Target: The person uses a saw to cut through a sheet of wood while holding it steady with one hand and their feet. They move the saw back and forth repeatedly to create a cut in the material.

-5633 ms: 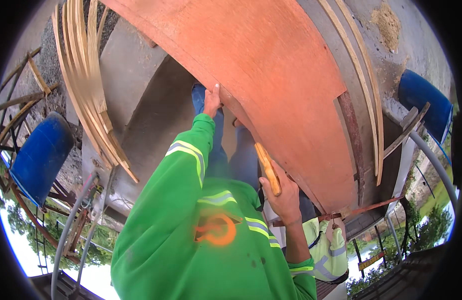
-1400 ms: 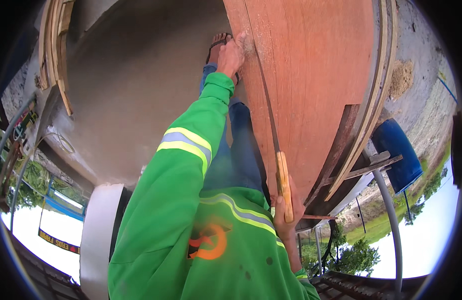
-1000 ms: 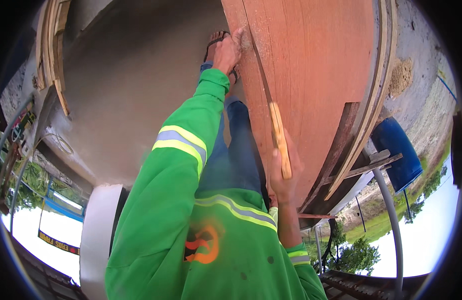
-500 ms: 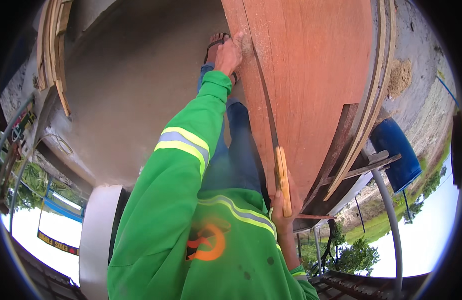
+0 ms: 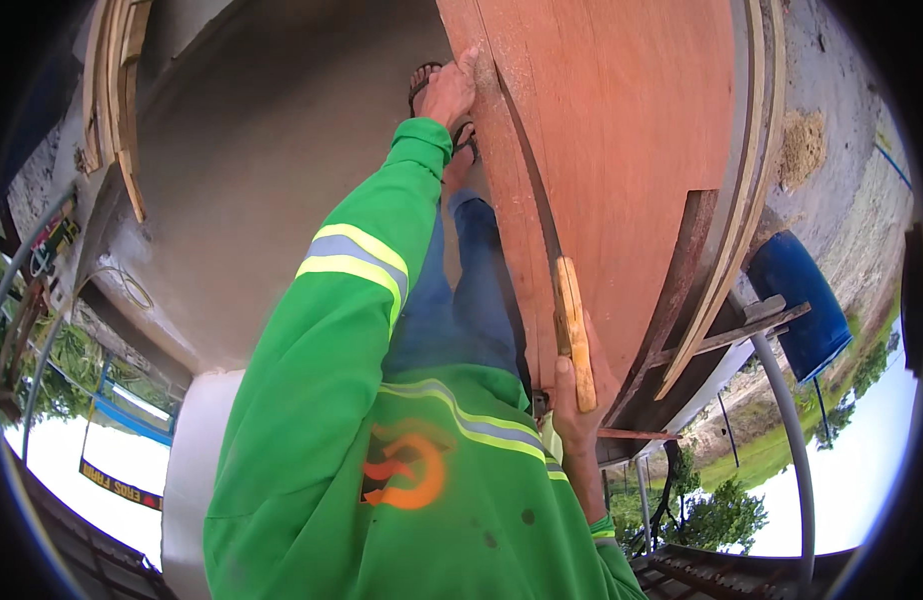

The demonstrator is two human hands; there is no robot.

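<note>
A reddish-brown plywood sheet (image 5: 632,130) stretches away ahead of me, with a long cut line near its left edge. My right hand (image 5: 582,410) is wrapped round the wooden handle of a handsaw (image 5: 574,320). The dark blade runs forward from the handle and sits in the cut line; how far it reaches below the sheet is hidden. Farther ahead, my left hand (image 5: 450,92) grips the sheet's left edge beside the cut, one digit lying on top and the other fingers partly hidden. Pale sawdust dots the wood near the cut.
Long wooden strips (image 5: 757,170) run along the sheet's right side, near a dark reddish plank (image 5: 682,260). A blue barrel (image 5: 800,305) and a sawdust heap (image 5: 802,150) are farther right. More wood strips (image 5: 107,90) stand at far left. My sandalled feet (image 5: 465,145) are on the concrete floor (image 5: 272,180).
My right hand has pushed the saw forward, so its handle is farther ahead and less blade shows. My left hand still grips the sheet's edge. The whole view has shifted slightly.
</note>
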